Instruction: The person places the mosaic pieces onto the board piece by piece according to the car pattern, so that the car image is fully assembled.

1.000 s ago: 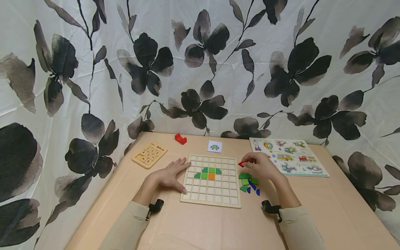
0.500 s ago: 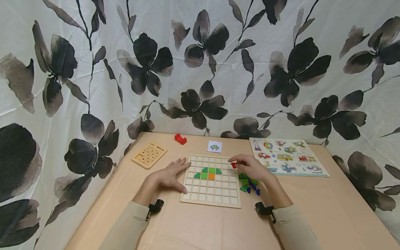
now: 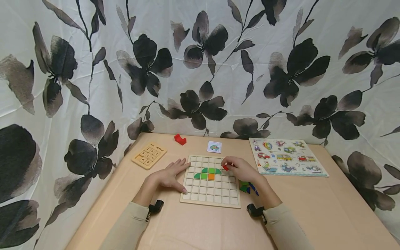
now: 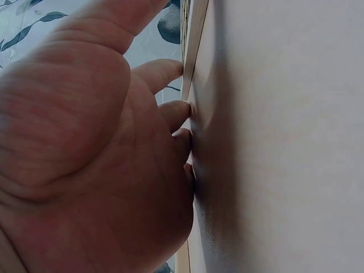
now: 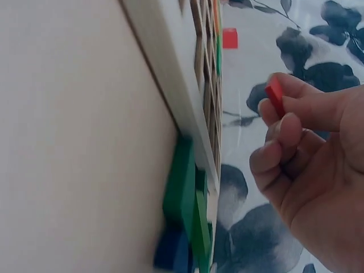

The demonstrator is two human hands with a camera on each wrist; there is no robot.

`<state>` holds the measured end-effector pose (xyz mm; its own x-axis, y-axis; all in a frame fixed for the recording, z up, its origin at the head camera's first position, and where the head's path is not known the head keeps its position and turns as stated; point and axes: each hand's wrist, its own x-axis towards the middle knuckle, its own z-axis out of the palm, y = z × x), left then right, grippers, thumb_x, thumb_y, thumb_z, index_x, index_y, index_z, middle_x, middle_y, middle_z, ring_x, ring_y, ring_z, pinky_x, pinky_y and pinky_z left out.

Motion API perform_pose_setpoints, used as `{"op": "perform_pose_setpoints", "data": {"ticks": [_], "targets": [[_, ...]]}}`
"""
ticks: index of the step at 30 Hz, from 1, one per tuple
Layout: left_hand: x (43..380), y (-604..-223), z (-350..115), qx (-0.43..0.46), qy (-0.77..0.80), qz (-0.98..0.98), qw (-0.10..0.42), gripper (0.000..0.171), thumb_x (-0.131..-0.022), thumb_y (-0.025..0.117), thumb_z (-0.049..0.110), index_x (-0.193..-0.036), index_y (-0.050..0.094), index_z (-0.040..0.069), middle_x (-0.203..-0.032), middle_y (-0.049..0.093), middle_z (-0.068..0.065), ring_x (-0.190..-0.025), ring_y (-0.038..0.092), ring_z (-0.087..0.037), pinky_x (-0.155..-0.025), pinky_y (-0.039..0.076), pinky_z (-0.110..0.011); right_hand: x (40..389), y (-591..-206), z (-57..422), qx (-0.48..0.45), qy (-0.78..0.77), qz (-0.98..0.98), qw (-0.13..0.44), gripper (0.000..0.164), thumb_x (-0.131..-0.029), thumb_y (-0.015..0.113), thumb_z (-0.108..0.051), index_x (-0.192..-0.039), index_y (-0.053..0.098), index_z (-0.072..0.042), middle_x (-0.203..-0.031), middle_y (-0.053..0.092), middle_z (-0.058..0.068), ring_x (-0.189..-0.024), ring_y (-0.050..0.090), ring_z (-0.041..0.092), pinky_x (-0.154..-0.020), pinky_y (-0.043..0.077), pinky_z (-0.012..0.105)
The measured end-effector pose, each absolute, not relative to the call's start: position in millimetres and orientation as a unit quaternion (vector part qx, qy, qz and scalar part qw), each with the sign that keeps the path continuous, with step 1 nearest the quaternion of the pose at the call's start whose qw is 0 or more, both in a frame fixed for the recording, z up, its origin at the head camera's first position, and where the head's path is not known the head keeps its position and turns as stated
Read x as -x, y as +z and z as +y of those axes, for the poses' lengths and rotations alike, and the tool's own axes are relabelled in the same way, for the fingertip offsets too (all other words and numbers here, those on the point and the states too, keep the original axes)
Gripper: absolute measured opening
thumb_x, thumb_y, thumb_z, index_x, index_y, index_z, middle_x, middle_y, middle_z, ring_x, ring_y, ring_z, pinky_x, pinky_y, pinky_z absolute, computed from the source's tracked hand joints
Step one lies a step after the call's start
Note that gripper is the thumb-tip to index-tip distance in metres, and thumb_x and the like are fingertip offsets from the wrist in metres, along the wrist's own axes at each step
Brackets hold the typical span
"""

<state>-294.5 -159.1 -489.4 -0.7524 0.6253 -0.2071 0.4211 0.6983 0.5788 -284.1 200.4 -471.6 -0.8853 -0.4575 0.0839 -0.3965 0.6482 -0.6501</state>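
A square wooden grid board (image 3: 209,199) lies on the table, with green tiles (image 3: 204,176) and one orange tile (image 3: 211,176) set in its upper middle cells. My left hand (image 3: 168,175) spreads along the board's left edge, thumb and index finger touching the frame. In the left wrist view its fingertips (image 4: 181,109) meet the table beside the wooden edge. My right hand (image 3: 242,169) pinches a small red piece (image 5: 275,96) between thumb and finger, above the board's right part, just right of the green tiles.
Loose green and blue pieces (image 3: 245,188) lie right of the board, partly under my right forearm. A small pattern card (image 3: 214,147) and a red block (image 3: 180,139) are behind it. A number puzzle (image 3: 149,155) sits back left, a picture puzzle board (image 3: 289,158) back right.
My right hand has moved left with the red piece, from beside the board to over its right columns. The left hand has stayed on the board's edge.
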Motion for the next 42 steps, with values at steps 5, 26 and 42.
{"op": "perform_pose_setpoints", "data": {"ticks": [5, 26, 42], "targets": [[294, -490, -160, -0.294, 0.254, 0.9, 0.197, 0.123, -0.072, 0.09, 0.057, -0.167, 0.025, 0.016, -0.176, 0.005, -0.015, -0.163, -0.003, -0.037, -0.131, 0.001, -0.059, 283, -475, 187, 0.245, -0.311, 0.917, 0.042, 0.025, -0.102, 0.063, -0.006, -0.121, 0.075, -0.014, -0.112, 0.072, 0.0, -0.09, 0.058, 0.017, -0.081, 0.052, 0.034], [294, -488, -159, -0.296, 0.257, 0.898, 0.198, 0.122, -0.072, 0.09, 0.056, -0.167, 0.025, 0.015, -0.176, 0.005, -0.016, -0.163, -0.004, -0.037, -0.131, 0.001, -0.059, 272, -468, 172, 0.251, -0.276, 0.927, 0.05, 0.008, -0.088, 0.082, -0.009, -0.092, 0.082, -0.016, -0.088, 0.076, -0.008, -0.085, 0.059, 0.012, -0.078, 0.051, 0.032], [295, -490, -160, -0.295, 0.255, 0.9, 0.197, 0.123, -0.072, 0.09, 0.058, -0.167, 0.025, 0.016, -0.176, 0.005, -0.016, -0.163, -0.003, -0.037, -0.131, 0.001, -0.059, 271, -472, 170, 0.25, -0.247, 0.935, 0.038, 0.009, -0.087, 0.086, -0.018, -0.094, 0.081, -0.014, -0.082, 0.072, -0.009, -0.075, 0.058, 0.009, -0.071, 0.051, 0.028]]}}
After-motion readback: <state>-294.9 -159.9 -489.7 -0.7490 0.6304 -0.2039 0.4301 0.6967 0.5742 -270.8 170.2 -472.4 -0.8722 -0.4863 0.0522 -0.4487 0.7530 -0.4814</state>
